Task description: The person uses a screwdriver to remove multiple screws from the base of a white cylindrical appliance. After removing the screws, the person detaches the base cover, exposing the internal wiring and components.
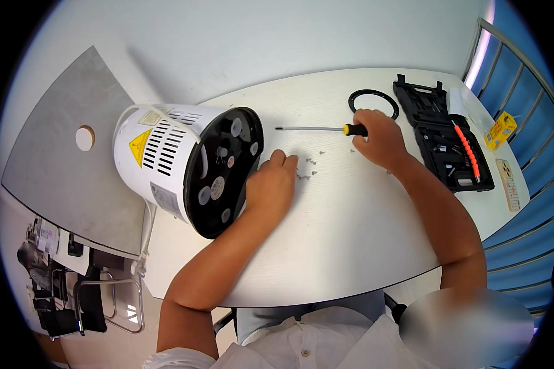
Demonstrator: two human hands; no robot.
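Observation:
A long screwdriver (314, 128) with a yellow and black handle lies level just above or on the white table, its tip toward the left. My right hand (378, 138) is closed around its handle. Curled fingers of my left hand (272, 183) rest by several small screws (308, 177) scattered mid-table; whether a screw is between the fingertips is hidden. Left of that hand, a white cylindrical appliance (160, 144) lies on its side, its black base (237, 178) facing right, with round feet on it. Behind my right hand is a black ring (375, 92).
An open black tool case (428, 132) sits at the right, with an orange-red flexible shaft (466, 147) across it. Beyond are a yellow box (500, 130) and a power strip (508, 184). A white cord (149, 227) hangs off the left edge beside a grey table (61, 166). Metal railing bounds the right.

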